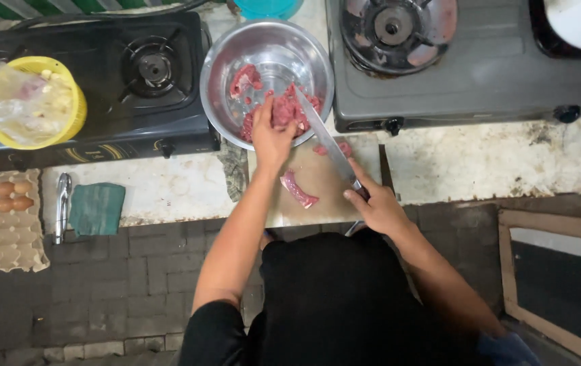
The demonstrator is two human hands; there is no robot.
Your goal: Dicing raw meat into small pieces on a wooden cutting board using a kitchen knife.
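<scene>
Over the bowl [266, 47] at twelve o'clock, my left hand [271, 132] pinches meat [285, 108]; my right hand [375, 203] grips the knife [324, 139], blade scraping pieces in.

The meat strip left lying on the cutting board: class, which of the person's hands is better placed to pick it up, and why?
Probably the left hand: it holds no tool, resting on meat at the steel bowl rim, just above the meat strip. The right hand is gripping the knife.

Two gas stoves [100, 88] [480, 68], one steel bowl [236, 61], one knife [324, 139], one yellow basket [77, 102], one green cloth [97, 209].
</scene>
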